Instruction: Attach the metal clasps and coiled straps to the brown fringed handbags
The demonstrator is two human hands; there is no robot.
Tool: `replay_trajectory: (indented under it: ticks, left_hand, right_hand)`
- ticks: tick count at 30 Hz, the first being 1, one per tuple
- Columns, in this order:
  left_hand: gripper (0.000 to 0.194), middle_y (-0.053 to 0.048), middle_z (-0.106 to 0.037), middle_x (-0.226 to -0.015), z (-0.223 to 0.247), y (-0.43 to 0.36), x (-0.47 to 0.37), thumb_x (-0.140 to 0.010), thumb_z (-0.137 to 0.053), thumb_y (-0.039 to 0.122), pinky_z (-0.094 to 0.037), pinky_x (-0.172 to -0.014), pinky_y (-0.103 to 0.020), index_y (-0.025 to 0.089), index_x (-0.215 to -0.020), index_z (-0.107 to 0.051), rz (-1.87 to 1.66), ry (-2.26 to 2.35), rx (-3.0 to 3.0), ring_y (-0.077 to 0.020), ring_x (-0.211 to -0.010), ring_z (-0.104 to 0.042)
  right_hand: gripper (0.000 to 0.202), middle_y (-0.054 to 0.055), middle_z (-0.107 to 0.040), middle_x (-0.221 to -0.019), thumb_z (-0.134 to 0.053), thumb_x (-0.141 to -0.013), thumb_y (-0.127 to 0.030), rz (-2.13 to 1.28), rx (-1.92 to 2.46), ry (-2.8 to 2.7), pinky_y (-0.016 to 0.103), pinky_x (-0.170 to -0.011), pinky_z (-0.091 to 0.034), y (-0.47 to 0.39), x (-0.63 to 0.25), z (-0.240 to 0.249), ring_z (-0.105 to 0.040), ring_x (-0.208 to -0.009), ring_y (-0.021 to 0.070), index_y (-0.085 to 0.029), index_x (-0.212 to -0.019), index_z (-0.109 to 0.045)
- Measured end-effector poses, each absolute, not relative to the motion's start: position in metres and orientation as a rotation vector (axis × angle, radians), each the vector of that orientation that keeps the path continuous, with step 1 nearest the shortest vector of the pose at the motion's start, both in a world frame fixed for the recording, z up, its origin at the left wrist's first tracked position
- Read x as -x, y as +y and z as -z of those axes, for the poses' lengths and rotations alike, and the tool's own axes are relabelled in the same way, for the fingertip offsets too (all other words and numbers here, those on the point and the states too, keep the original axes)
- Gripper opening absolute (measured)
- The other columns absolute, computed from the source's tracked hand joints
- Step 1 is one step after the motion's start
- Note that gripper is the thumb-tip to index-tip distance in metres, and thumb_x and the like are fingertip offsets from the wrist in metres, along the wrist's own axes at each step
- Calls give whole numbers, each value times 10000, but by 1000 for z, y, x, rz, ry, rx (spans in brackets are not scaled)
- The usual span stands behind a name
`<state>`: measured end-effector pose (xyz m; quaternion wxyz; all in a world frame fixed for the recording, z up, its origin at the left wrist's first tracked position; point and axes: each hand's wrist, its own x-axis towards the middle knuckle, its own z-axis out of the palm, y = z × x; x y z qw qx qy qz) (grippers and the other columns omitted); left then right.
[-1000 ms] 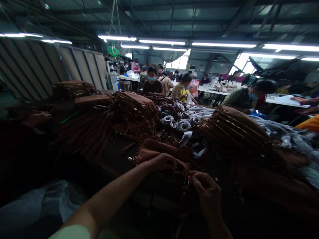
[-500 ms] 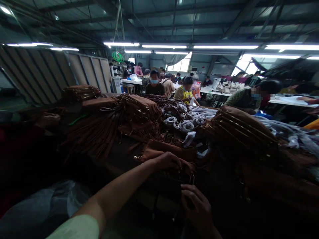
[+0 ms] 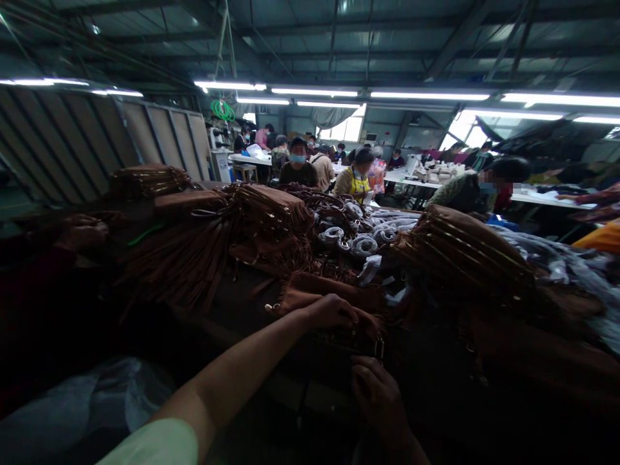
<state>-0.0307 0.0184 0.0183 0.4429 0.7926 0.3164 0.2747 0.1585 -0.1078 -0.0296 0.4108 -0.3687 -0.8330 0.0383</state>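
A brown fringed handbag [image 3: 310, 294] lies in front of me, with a gold clasp at its left end and a metal ring [image 3: 379, 347] at its right end. My left hand [image 3: 334, 312] reaches over the bag, its fingers curled down and gripping the near edge. Just below the ring is my right hand [image 3: 375, 391], fingers bent and pressed together. Whatever it may hold is lost in the dark.
Stacked brown bags [image 3: 465, 248] with gold zips rise at the right, and more fringed bags [image 3: 271, 213] at the left. Wrapped straps [image 3: 363, 244] lie between them. Another person's hand [image 3: 82, 232] is at far left. Several people sit at tables behind.
The view has shifted slightly. My right hand's fingers have drawn closer together beneath the ring. My left hand keeps its grip on the handbag.
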Motion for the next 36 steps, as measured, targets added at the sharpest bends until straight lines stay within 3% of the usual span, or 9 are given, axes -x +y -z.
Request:
replay_trajectory:
  ticks: [7, 12, 15, 18, 21, 24, 27, 30, 36]
  left_hand:
    - [190, -58, -712, -957, -9, 15, 26, -782, -658, 292, -473, -839, -272, 129, -875, -693, -715, 839, -2067, -193, -915, -643]
    - [117, -30, -706, -928, -9, 9, 23, -794, -621, 217, -462, -777, -222, 149, -870, -678, -746, 926, -2193, -155, -862, -639]
    - [128, -17, -701, -934, -10, 5, 22, -778, -627, 204, -454, -771, -208, 164, -891, -670, -769, 978, -2246, -145, -859, -632]
    - [141, -15, -700, -941, -12, 3, 22, -776, -618, 197, -453, -778, -210, 172, -904, -672, -775, 997, -2267, -146, -864, -630]
    - [147, -12, -702, -917, -14, 2, 22, -765, -615, 182, -454, -750, -209, 177, -898, -679, -774, 1008, -2275, -146, -837, -631]
    - [141, -16, -700, -912, -15, 1, 22, -762, -608, 184, -453, -733, -214, 175, -884, -678, -788, 1009, -2289, -148, -823, -630]
    - [144, -17, -697, -908, -13, 1, 23, -772, -592, 191, -454, -729, -216, 174, -888, -675, -800, 1006, -2290, -145, -814, -624]
    - [146, -16, -698, -900, -8, 4, 23, -779, -584, 184, -455, -735, -215, 168, -891, -676, -815, 982, -2268, -140, -806, -620]
    - [156, -18, -703, -934, -5, 7, 26, -758, -625, 198, -455, -748, -219, 175, -903, -679, -834, 922, -2212, -152, -839, -635]
  right_hand:
    - [168, 52, -674, -946, -520, -802, -110, -142, 950, -2061, 260, -764, -539, -110, -157, 41, -645, -873, 148, -218, -882, -622]
    - [255, 48, -674, -988, -494, -770, -113, -358, 1078, -1884, 267, -812, -521, -110, -151, 41, -640, -919, 162, -216, -945, -648]
    - [250, 64, -684, -981, -476, -806, -212, -612, 1254, -1696, 286, -801, -517, -108, -143, 34, -641, -917, 192, -193, -974, -660]
    - [257, 71, -699, -875, -520, -818, -371, -755, 1474, -1502, 288, -700, -515, -103, -132, 24, -652, -794, 210, -174, -884, -670]
    - [228, 73, -692, -842, -597, -751, -364, -662, 1515, -1461, 303, -677, -511, -100, -122, 18, -648, -766, 225, -173, -862, -653]
    - [275, 94, -672, -964, -610, -703, -263, -440, 1463, -1500, 337, -756, -517, -97, -116, 16, -637, -885, 250, -182, -965, -635]
    - [397, 124, -638, -1085, -578, -702, -216, -293, 1532, -1551, 374, -811, -509, -93, -113, 13, -618, -973, 272, -174, -1096, -599]
    - [384, 128, -639, -1084, -548, -723, -220, -278, 1604, -1596, 381, -814, -507, -91, -111, 6, -620, -980, 275, -170, -1100, -597]
    - [544, 112, -660, -1067, -592, -723, -308, -393, 1608, -1489, 341, -726, -530, -103, -126, -11, -660, -720, 194, -162, -1241, -515]
